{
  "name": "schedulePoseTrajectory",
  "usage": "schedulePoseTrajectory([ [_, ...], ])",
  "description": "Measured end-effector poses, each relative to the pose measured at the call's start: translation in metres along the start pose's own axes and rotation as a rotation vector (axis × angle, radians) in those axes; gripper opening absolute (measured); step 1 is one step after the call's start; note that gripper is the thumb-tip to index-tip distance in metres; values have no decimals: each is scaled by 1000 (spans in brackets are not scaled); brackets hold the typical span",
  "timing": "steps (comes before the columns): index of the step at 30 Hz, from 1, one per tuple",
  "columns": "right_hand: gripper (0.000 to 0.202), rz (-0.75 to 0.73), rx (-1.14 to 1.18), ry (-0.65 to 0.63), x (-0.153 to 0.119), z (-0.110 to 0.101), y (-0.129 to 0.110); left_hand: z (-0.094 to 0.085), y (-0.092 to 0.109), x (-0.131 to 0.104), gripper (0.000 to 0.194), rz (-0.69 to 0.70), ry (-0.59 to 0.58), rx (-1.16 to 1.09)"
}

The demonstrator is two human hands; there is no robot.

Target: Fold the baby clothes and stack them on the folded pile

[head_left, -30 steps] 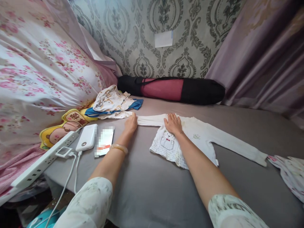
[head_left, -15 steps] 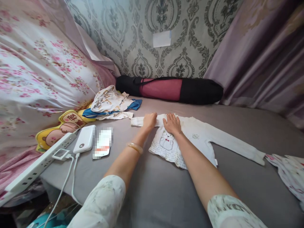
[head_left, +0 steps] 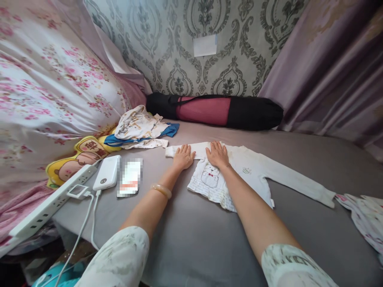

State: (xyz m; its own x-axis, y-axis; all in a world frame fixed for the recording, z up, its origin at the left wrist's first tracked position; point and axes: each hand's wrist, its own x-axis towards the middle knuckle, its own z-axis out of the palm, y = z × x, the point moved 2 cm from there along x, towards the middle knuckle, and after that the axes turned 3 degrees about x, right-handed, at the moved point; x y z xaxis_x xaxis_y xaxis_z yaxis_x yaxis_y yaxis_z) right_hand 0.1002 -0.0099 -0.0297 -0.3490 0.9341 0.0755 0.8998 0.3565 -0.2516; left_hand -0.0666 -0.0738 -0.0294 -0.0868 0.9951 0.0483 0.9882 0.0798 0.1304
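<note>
Head cam: both hands flat on wht LS shirt.

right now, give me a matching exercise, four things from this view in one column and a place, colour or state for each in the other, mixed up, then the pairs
1. left hand
2. right hand
3. long bag
4. power strip

A. palm down on the body of the white shirt
B. white, with sockets along it
C. palm down on a sleeve of the shirt
D. black with a dark pink middle, lying in front of the patterned wall

Pairs: 1-C, 2-A, 3-D, 4-B
</note>
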Motion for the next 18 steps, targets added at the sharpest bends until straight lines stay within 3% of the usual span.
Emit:
schedulePoseTrajectory([
  [7, 64, -1, 18, -28, 0, -2, 0, -8, -37, -3, 54, -108, 55, 112],
  [14, 64, 2, 20, -15, 0, 1, -1, -8, -39, -10, 45, -91, 276, 84],
  [18, 64, 24, 113, -111, 4, -11, -1, -13, -36, -13, 46, -30, 389, 75],
])
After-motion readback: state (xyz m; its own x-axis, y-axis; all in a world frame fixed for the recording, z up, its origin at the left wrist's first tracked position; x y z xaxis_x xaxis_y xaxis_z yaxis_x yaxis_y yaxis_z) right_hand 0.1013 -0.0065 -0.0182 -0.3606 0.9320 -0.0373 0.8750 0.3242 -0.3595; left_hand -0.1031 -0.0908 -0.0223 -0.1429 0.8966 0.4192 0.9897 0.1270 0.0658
